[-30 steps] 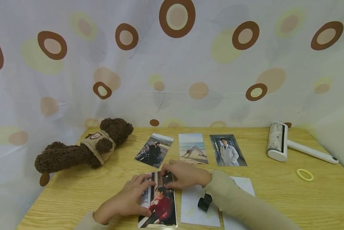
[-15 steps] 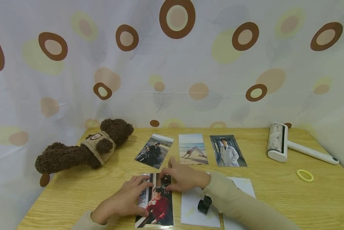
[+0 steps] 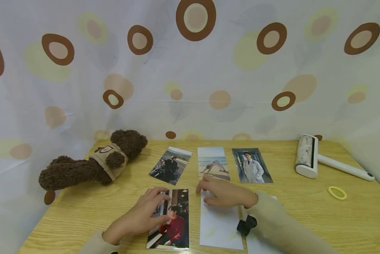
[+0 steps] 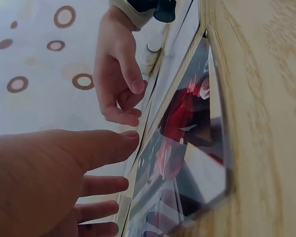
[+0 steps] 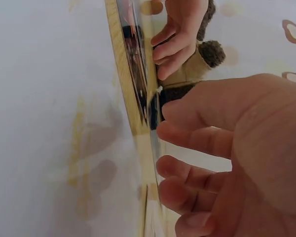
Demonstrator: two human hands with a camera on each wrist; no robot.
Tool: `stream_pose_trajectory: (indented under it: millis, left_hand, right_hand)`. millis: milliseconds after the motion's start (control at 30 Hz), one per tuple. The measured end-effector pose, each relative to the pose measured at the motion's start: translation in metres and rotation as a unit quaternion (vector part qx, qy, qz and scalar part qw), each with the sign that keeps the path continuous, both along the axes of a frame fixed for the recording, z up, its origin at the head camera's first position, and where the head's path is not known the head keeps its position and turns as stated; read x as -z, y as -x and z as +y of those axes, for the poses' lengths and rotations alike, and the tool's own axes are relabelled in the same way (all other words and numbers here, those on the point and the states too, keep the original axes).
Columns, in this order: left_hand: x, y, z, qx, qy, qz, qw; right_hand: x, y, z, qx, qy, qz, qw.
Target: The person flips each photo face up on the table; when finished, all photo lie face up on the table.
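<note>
Starting with the head view: we judge the step in hand to be setting the red-sweater photo (image 3: 177, 231) straight on the counter (image 3: 304, 215); it lies just left of a white sheet (image 3: 221, 225). Left hand (image 3: 139, 217) is over its left edge, right hand (image 3: 226, 192) over the sheet's far end. Next move calls for light edge nudges, we'd guess. Farther back we log motorbike photo (image 3: 171, 165), beach photo (image 3: 213, 162), doctor photo (image 3: 252, 165); teddy bear (image 3: 79, 173) to the left, lint roller (image 3: 306, 155) and yellow ring (image 3: 331, 189) to the right. Right sleeve (image 3: 282, 224) blocks part of a second white sheet (image 3: 256, 243).

Left wrist view: we see left fingers straight and parted, gripping nothing; contact with the photo, can't tell.

Right wrist view: we see right fingers loosely bent, slightly apart, nothing held.
</note>
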State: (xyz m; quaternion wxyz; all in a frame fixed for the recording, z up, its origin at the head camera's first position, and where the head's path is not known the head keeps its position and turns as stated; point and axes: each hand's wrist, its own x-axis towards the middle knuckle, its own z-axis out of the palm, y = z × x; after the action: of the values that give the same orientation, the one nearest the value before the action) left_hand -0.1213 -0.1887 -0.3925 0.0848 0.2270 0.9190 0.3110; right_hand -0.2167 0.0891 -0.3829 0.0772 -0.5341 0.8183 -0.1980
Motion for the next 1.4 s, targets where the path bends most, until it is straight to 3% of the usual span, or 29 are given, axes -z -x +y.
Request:
stream_pose_trajectory:
  millis: [267, 400, 600, 933, 1100, 1400]
  left_hand:
    - [-0.002, 0.013, 0.030, 0.040, 0.005, 0.009, 0.9991]
    - [-0.003, 0.018, 0.045, 0.074, 0.027, 0.015, 0.9968]
    - [-0.006, 0.031, 0.067, 0.105, 0.065, 0.025, 0.9920]
    - [-0.005, 0.033, 0.096, 0.105, 0.099, 0.047, 0.9885]
    - [-0.002, 0.031, 0.098, 0.108, 0.122, 0.052, 0.9852]
    - [-0.004, 0.029, 0.101, 0.102, 0.112, 0.063, 0.9864]
  right_hand:
    - [-0.005, -0.006, 0.030, 0.041, 0.000, -0.020, 0.9989]
    - [-0.001, -0.004, 0.042, 0.056, 0.001, -0.041, 0.9976]
    - [-0.003, 0.002, 0.055, 0.089, -0.003, -0.028, 0.9956]
    - [-0.006, 0.000, 0.055, 0.117, -0.037, -0.028, 0.9921]
    - [-0.002, 0.002, 0.052, 0.118, -0.038, -0.035, 0.9917]
    - [0.003, 0.014, 0.058, 0.110, -0.028, -0.044, 0.9926]
